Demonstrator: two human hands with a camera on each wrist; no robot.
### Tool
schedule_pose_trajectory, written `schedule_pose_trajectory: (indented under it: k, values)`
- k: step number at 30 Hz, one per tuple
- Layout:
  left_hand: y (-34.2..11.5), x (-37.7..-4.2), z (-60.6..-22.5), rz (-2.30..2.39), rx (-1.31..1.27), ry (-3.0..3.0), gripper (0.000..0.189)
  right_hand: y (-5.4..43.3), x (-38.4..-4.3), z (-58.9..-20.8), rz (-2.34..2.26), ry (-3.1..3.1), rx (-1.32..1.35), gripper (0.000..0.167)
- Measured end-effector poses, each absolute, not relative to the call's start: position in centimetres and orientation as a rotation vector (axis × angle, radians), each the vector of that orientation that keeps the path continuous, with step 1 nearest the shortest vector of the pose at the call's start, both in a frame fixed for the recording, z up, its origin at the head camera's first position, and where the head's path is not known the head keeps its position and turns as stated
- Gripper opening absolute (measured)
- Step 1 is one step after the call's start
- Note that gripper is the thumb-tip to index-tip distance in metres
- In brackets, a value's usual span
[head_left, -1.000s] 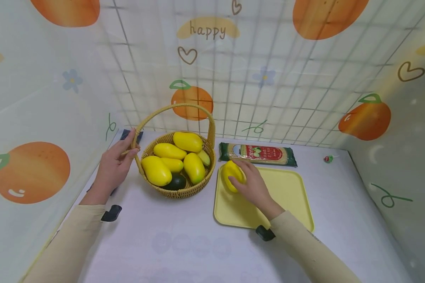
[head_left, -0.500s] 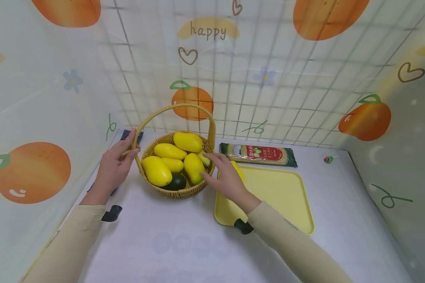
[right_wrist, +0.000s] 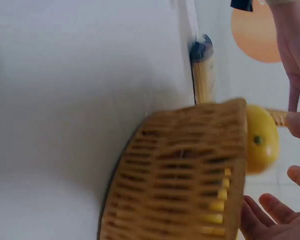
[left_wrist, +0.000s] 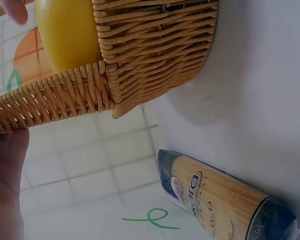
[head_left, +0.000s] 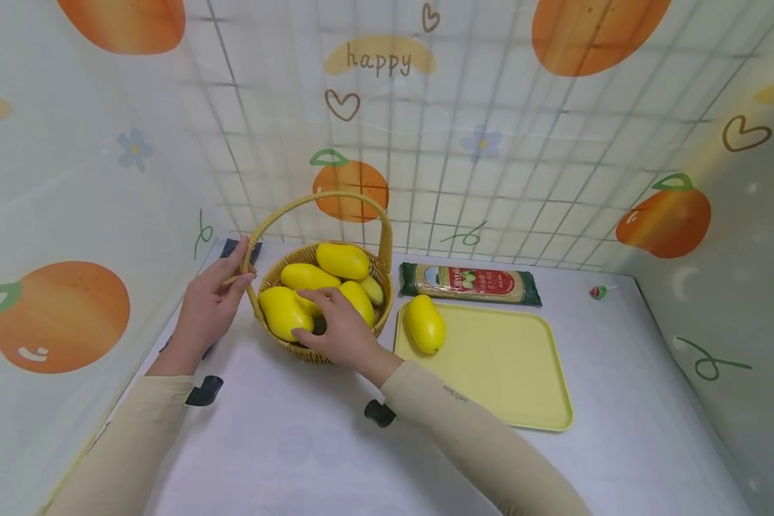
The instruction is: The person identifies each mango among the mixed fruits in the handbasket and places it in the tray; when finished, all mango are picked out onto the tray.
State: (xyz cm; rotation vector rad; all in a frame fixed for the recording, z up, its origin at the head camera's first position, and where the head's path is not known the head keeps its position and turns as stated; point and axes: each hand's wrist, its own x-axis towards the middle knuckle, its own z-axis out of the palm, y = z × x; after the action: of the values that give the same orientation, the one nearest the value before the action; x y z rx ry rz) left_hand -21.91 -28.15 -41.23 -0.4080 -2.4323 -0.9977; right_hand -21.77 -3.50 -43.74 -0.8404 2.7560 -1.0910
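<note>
In the head view my left hand (head_left: 209, 308) holds the left side of the wicker basket's arched handle (head_left: 322, 194) between thumb and fingers. The basket (head_left: 299, 351) is filled with several yellow mangoes, and a dark green fruit (head_left: 320, 326) shows partly beneath my right hand (head_left: 345, 330). That hand reaches over the front rim, thumb and fingers spread apart at the right end of the leftmost mango (head_left: 280, 312). In the right wrist view this mango (right_wrist: 262, 142) pokes above the rim, the fingers beside it. Another mango (head_left: 424, 324) lies on the yellow tray (head_left: 509, 365).
Behind the tray lies a green-ended pasta pack (head_left: 471, 283). A second, blue-ended spaghetti pack (left_wrist: 225, 195) is left of the basket, mostly covered by my left arm in the head view. A small wrapped lollipop (head_left: 598, 292) sits at the back right. Patterned cloth over a wire grid (head_left: 522, 179) encloses the table.
My right hand let go of the mango on the tray and travelled left across to the basket's left-hand mango. My left hand stayed on the handle.
</note>
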Motion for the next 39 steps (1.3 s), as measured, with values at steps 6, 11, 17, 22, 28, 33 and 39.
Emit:
schedule_pose_trajectory:
  k: [6,11,17,22,28,33,39]
  values:
    - [-28.2,-21.7,-41.1,-0.98,-0.386,-2.453,0.069,-5.7,-21.8,-43.9,-0.994,2.792,-0.889,0.066]
    - [-28.1,-21.7,-41.0,-0.976,-0.384,-2.46,0.068,-6.4,-21.8,-44.1,-0.957,2.804,-0.866,0.063]
    - [-28.3,-21.9,-41.1,-0.977,-0.374,-2.465,0.068,-6.6,-21.9,-44.3,-0.973,2.806,-0.881,0.061]
    - [-28.3,-22.0,-41.3,-0.985,-0.378,-2.46,0.069,-6.5,-21.9,-44.6,-1.01,2.799,-0.862,0.06]
    - [-28.3,-22.0,-41.3,-0.97,-0.403,-2.439,0.069,-5.7,-21.6,-45.0,-1.121,2.749,-0.829,0.06]
    - [-28.3,-22.1,-41.4,-0.946,-0.408,-2.428,0.069,-4.3,-21.1,-44.6,-1.215,2.702,-0.804,0.059]
    - [-28.3,-22.1,-41.5,-0.946,-0.413,-2.422,0.067,-2.0,-20.3,-44.2,-1.275,2.704,-0.789,0.058]
